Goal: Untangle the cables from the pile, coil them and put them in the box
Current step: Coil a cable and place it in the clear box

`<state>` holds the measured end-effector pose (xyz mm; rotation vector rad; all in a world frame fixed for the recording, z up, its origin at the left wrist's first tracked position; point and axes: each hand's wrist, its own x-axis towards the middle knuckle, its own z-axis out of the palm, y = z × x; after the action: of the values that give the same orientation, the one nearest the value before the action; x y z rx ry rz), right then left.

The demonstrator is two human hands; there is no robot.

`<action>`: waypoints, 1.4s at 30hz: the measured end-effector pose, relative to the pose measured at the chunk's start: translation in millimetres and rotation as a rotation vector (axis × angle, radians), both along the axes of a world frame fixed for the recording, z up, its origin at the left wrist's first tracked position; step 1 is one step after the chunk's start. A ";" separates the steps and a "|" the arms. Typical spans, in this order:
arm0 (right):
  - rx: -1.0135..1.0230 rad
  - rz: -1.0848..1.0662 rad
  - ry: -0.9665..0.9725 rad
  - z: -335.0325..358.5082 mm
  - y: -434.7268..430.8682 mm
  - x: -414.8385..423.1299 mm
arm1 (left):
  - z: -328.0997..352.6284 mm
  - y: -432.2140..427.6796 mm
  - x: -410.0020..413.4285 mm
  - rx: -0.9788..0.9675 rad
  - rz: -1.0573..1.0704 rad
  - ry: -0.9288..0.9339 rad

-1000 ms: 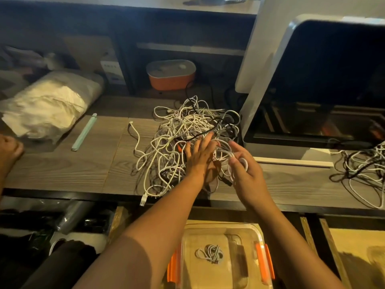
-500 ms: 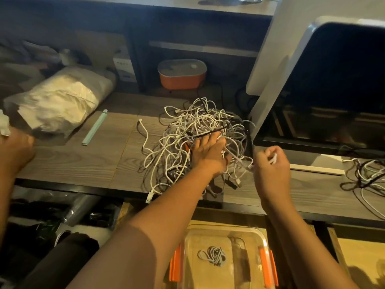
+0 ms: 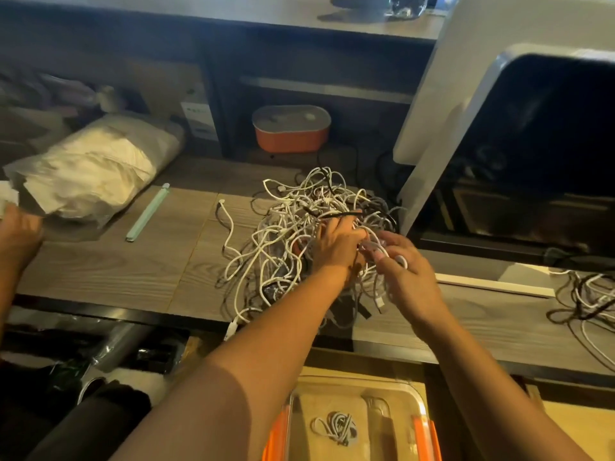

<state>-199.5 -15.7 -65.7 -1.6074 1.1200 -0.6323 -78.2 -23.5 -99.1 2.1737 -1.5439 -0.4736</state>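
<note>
A tangled pile of white and dark cables (image 3: 293, 224) lies on the wooden desk (image 3: 133, 271). My left hand (image 3: 336, 247) is dug into the pile's right side, fingers curled round some strands. My right hand (image 3: 407, 277) is close beside it at the pile's right edge, and a white cable (image 3: 401, 261) loops over its fingers. Below the desk edge stands a clear plastic box (image 3: 392, 424) with orange clasps. One coiled cable (image 3: 336, 427) lies inside it.
A big dark screen (image 3: 539, 151) stands just right of the pile. A second cable tangle (image 3: 592, 301) lies far right. An orange container (image 3: 291, 129) sits behind, with a plastic bag (image 3: 93, 168) and a mint-green stick (image 3: 148, 212) to the left. Another person's hand (image 3: 16, 237) reaches in at the left edge.
My right hand had pulled away to the right with a cable; now it is back against my left hand at the pile. My left hand stayed in the tangle.
</note>
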 end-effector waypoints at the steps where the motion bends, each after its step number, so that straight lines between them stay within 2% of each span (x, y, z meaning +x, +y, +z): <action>1: 0.037 0.002 -0.089 3.6 5.1 3.5 | 3.4 0.4 -1.9 -0.018 0.019 0.024; 3: 0.089 -0.012 -0.203 9.1 12.8 6.3 | 6.1 1.4 -1.4 -0.028 0.056 0.040; 6: 0.013 0.034 -0.309 24.7 23.4 0.6 | -1.6 -4.8 9.3 0.005 0.096 0.032; 8: -0.053 0.082 -0.293 32.0 30.5 -2.6 | -4.6 -11.8 14.6 0.007 0.148 0.061; 11: -0.098 -0.050 -0.118 21.5 27.2 -8.6 | -10.8 -20.9 18.7 0.002 0.113 -0.078; 13: -0.026 -0.113 0.052 11.9 15.7 -12.4 | -13.4 -21.6 18.6 -0.003 0.112 -0.124; 15: 0.079 -0.079 0.242 0.2 5.3 -14.6 | -18.4 -20.7 18.0 0.005 0.071 -0.165; 18: 0.023 0.072 0.619 -15.6 -6.5 -11.0 | -19.1 -18.2 12.8 0.031 -0.002 -0.226; 21: 0.052 0.176 0.725 -25.1 -9.7 -7.2 | -21.9 -15.3 11.7 0.048 -0.023 -0.266; 23: 0.071 0.150 0.577 -28.9 -8.7 -8.7 | -25.2 -12.9 12.9 0.027 0.010 -0.248; 26: 0.057 -0.019 0.150 -22.5 -2.6 -9.1 | -27.5 -10.1 13.7 0.000 0.058 -0.192; 28: 0.130 -0.095 -0.106 -10.7 2.9 -7.4 | -27.1 -10.0 10.6 0.006 0.051 -0.194; 30: 0.208 -0.119 -0.280 -0.9 8.2 -5.5 | -26.4 -10.5 8.5 0.020 0.050 -0.166; 35: 0.121 -0.242 -0.343 17.4 11.6 -10.9 | -30.8 -9.7 12.3 0.081 0.075 -0.130; 38: 0.048 -0.227 -0.221 23.1 5.6 -15.2 | -31.1 -10.4 14.4 0.083 0.096 -0.136; 42: 0.143 -0.292 -0.215 13.1 1.5 -23.0 | -29.1 -8.2 13.9 0.051 0.088 -0.121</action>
<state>-222.5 -14.2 -52.6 -1.2328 1.2186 -0.8729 -64.3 -31.7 -128.2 2.3367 -1.5051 -0.3635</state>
